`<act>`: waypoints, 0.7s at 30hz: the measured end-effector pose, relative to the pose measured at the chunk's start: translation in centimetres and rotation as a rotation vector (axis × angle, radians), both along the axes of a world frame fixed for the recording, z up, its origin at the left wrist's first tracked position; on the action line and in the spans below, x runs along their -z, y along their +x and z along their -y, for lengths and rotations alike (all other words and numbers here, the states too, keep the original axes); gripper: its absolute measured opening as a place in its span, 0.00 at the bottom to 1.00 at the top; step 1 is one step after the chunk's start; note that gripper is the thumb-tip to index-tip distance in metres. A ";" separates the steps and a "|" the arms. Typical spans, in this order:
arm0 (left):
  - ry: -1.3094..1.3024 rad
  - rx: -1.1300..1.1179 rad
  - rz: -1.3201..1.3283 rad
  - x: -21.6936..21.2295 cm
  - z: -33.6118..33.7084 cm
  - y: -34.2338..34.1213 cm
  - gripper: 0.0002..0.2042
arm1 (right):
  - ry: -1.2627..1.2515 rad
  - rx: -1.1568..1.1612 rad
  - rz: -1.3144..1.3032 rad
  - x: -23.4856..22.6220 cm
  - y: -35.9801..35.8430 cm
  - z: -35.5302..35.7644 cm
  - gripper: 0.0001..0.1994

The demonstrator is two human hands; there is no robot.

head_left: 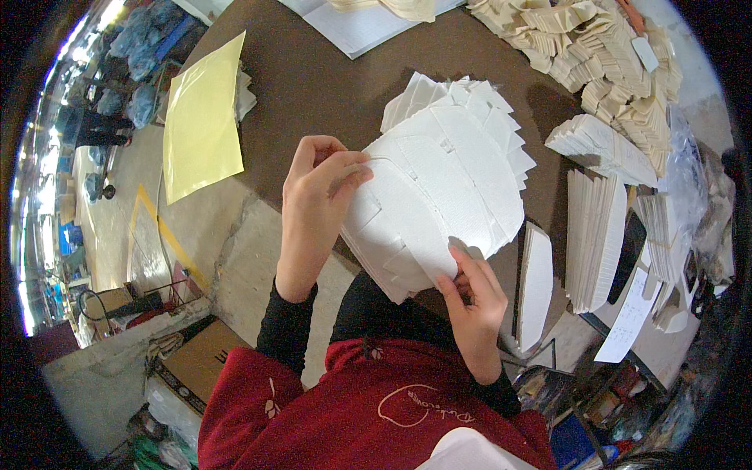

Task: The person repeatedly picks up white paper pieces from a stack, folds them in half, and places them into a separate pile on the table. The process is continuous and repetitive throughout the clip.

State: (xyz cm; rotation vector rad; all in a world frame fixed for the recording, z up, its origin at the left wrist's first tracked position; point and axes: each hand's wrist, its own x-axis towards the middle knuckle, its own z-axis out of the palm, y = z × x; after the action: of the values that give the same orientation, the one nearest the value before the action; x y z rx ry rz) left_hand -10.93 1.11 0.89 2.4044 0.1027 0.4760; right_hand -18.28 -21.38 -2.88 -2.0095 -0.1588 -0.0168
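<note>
Brown tabletop (pixel 313 86) beneath, with concrete floor (pixel 254 243) to the left and cream-coloured bundles of cut paper (pixel 564 39) heaped along the far right. Near the middle, across the near table edge and partly over the lap: a fanned stack of white paper pieces (pixel 423 192). Hard to tell of any contact between its far side and the table. Left hand (pixel 315 192) pinched on the upper left rim, thumb against fingertips; right hand (pixel 476 290) clamped on the lower rim between thumb and fingers.

Could slide apart along the overlaps, at a guess — held at only two spots on the rim, with little visible to bind the middle layers. Might spill toward the lap on any loosening of either pinch, given the overhang. Probably liable to crease under the right fingertips, or to buckle near the notches, from too hard a squeeze. Could also knock the narrow white paper stack (pixel 536 286) near its right side, if swung that way.

Looks matte white and faintly textured, layered like shingles. Rounded outlines on the near pieces, small notches across the upper face, toothed corners along the far and right edges — more a ragged fan than a squared block.
</note>
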 end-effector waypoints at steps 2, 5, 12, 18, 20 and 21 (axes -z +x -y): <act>-0.042 0.000 -0.021 0.0 0.0 0.0 0.10 | 0.008 0.005 -0.014 0.2 -0.1 0.1 0.22; -0.079 0.005 -0.021 0.1 -0.2 0.1 0.09 | 0.015 0.012 -0.059 0.4 -0.2 0.2 0.21; -0.075 0.005 0.003 0.0 -0.3 0.0 0.07 | 0.045 0.021 -0.106 0.5 -0.1 0.1 0.20; -0.178 0.031 -0.026 -1.1 -0.2 -1.1 0.06 | 0.034 -0.004 -0.097 -0.1 -0.5 0.4 0.20; -0.199 0.052 -0.016 -1.6 -0.4 -1.4 0.06 | 0.028 -0.035 -0.053 -0.4 -0.8 0.8 0.20; -0.225 0.051 -0.022 -1.8 -0.5 -1.6 0.06 | 0.035 -0.060 -0.003 -0.6 -0.9 0.9 0.20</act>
State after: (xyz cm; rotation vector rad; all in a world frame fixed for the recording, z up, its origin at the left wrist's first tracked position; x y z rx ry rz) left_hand -12.49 1.64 2.69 2.1867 0.0991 0.3925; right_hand -19.22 -22.31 -2.29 -1.9687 -0.2152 0.0207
